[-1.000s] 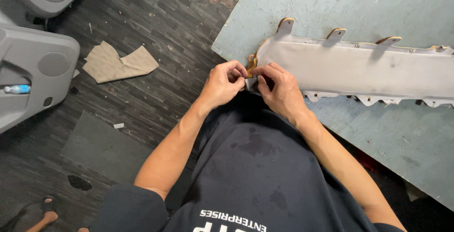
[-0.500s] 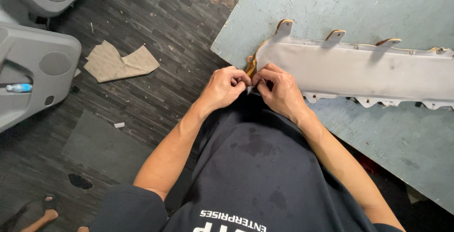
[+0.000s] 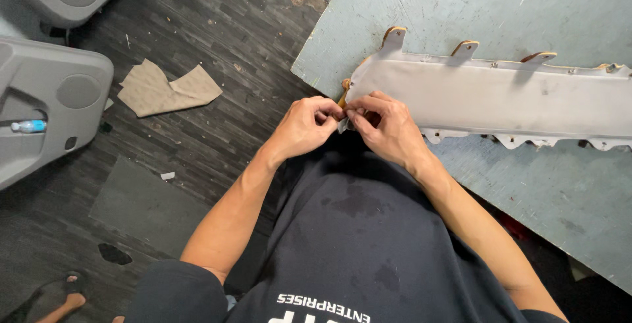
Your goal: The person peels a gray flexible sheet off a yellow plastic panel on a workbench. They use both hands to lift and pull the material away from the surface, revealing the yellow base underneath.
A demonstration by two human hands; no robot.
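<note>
The left hand and right hand pinch closed on the grey cover edge of the long panel. The panel lies on the pale blue desk.

A pale blue-green board, scuffed, carries the long grey trim panel lying flat along it, its tabs pointing away; left of the board, dark plank floor bears a beige fabric scrap, a grey mat, two grey door panels.
</note>
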